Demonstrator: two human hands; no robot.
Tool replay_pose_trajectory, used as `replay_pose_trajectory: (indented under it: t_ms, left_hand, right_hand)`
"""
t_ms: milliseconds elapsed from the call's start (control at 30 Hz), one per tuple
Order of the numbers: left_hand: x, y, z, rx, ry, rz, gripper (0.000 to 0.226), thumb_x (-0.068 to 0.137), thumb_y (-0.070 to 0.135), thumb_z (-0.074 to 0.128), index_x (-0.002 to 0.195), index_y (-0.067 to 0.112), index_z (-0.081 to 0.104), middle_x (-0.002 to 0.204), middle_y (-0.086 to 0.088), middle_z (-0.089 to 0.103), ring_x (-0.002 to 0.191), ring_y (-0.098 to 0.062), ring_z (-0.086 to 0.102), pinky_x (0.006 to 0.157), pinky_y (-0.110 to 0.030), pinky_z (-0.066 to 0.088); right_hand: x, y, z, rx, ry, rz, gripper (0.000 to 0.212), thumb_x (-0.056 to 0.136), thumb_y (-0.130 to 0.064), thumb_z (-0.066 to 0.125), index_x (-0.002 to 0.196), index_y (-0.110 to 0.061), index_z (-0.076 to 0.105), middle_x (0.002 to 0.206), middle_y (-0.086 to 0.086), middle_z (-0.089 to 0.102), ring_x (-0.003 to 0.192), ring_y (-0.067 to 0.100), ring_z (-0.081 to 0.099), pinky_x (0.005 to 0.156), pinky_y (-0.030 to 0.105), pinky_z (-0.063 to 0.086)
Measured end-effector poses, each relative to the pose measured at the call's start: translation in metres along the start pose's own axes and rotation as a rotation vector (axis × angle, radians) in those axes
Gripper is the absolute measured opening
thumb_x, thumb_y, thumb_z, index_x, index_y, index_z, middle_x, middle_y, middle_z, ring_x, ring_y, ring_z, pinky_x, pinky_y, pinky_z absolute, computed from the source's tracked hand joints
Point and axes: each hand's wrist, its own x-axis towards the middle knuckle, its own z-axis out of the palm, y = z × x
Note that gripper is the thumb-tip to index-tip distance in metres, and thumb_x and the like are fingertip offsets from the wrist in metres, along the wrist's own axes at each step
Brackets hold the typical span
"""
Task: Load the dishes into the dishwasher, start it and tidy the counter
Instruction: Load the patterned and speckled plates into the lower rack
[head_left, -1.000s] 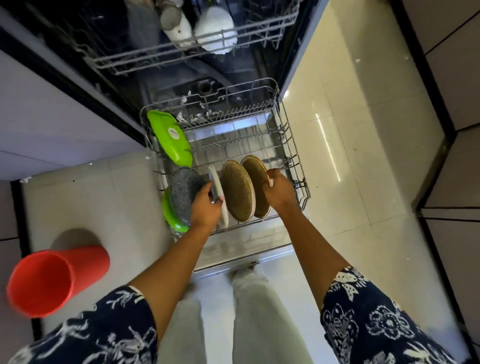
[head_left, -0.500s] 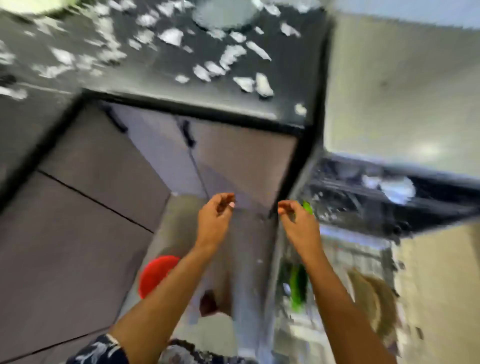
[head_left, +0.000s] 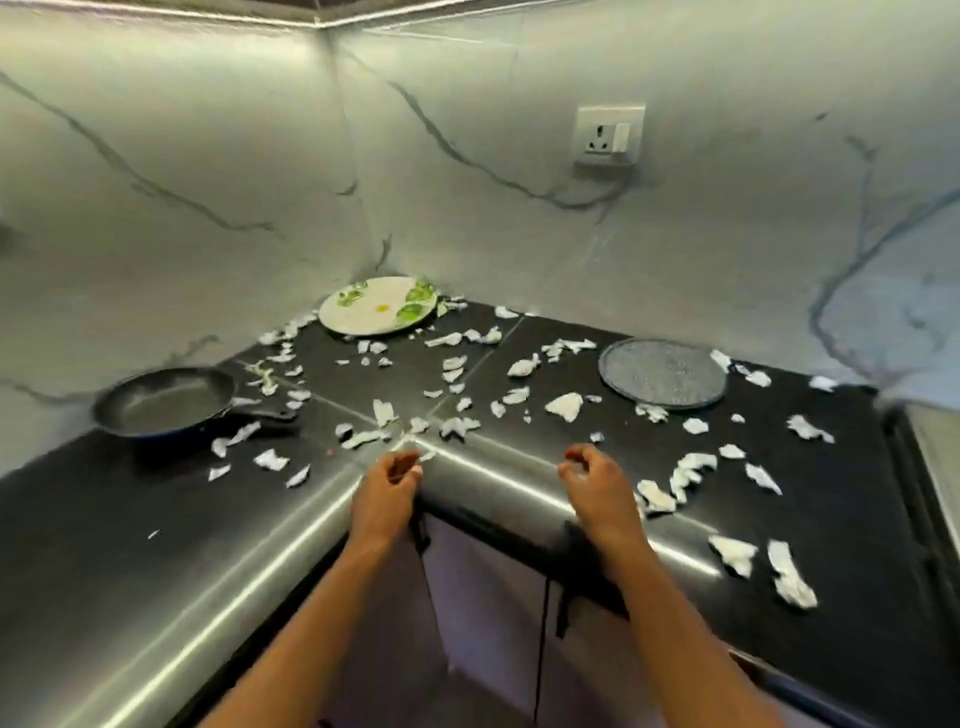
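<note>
A black corner counter (head_left: 130, 519) is strewn with several torn scraps of white paper (head_left: 565, 405). A white plate with green leaf prints (head_left: 378, 305) lies in the far corner. On the right lies a grey speckled plate (head_left: 662, 373), and a dark frying pan (head_left: 165, 399) sits at the left. My left hand (head_left: 387, 493) hovers at the counter's front edge with fingers loosely curled, holding nothing. My right hand (head_left: 597, 483) hangs beside it over the edge, fingers likewise curled and empty. The dishwasher is out of sight.
Marble-look walls close the corner behind the counter, with a wall socket (head_left: 609, 134) on the right wall. Cabinet doors (head_left: 483, 597) with dark handles stand below the counter edge between my arms.
My view has swung up from the dishwasher's lower rack to the counter. Both hands let go of the plates in the rack and now hang empty over the counter edge.
</note>
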Motion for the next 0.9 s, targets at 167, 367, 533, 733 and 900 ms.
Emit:
replay_pose_trajectory:
  t_ms: [167,367,533,733,900]
  left_hand:
    - [0.066,0.021,0.071,-0.051,-0.124,0.034,0.022,0.09,0.005,0.058,0.112,0.009,0.063,0.098,-0.003,0.064,0.095,-0.018,0.06,0.069,-0.008,0.044]
    - [0.153,0.074,0.227,-0.147,-0.423,-0.048,0.033,0.092,0.006,0.057,0.125,0.004,0.056,0.121,-0.014,0.061,0.106,-0.017,0.057,0.087,-0.022,0.04]
    - [0.195,0.105,0.314,-0.047,-0.562,-0.12,0.055,0.092,0.014,0.057,0.143,0.007,0.036,0.142,-0.013,0.045,0.128,-0.027,0.045,0.102,-0.03,0.035]
    - [0.213,0.106,0.363,0.244,-0.612,-0.124,0.067,0.091,0.022,0.054,0.15,0.015,0.022,0.149,-0.02,0.03,0.137,-0.036,0.028,0.113,-0.039,0.025]
    - [0.227,0.1,0.363,0.037,-0.506,-0.243,0.065,0.087,0.01,0.052,0.147,0.016,0.027,0.143,-0.019,0.038,0.126,-0.036,0.042,0.107,-0.044,0.036]
  right_hand:
    - [0.101,0.033,-0.024,-0.054,0.107,0.163,0.034,0.086,-0.017,0.06,0.118,-0.006,0.058,0.122,0.017,0.059,0.114,0.032,0.053,0.094,0.034,0.04]
    - [0.197,0.092,-0.075,-0.256,0.236,0.356,0.038,0.086,-0.018,0.058,0.122,-0.005,0.054,0.126,0.022,0.053,0.119,0.038,0.045,0.101,0.036,0.032]
    - [0.244,0.127,-0.105,-0.282,0.199,0.558,0.049,0.088,-0.025,0.053,0.13,-0.004,0.042,0.134,0.021,0.047,0.125,0.039,0.04,0.1,0.038,0.033]
    - [0.268,0.13,-0.104,-0.249,0.169,0.62,0.054,0.089,-0.02,0.05,0.138,-0.004,0.031,0.134,0.02,0.047,0.125,0.039,0.038,0.093,0.038,0.038]
    - [0.269,0.136,-0.11,0.054,0.47,0.625,0.041,0.085,-0.01,0.052,0.126,-0.007,0.051,0.124,0.022,0.053,0.107,0.038,0.055,0.089,0.042,0.047]
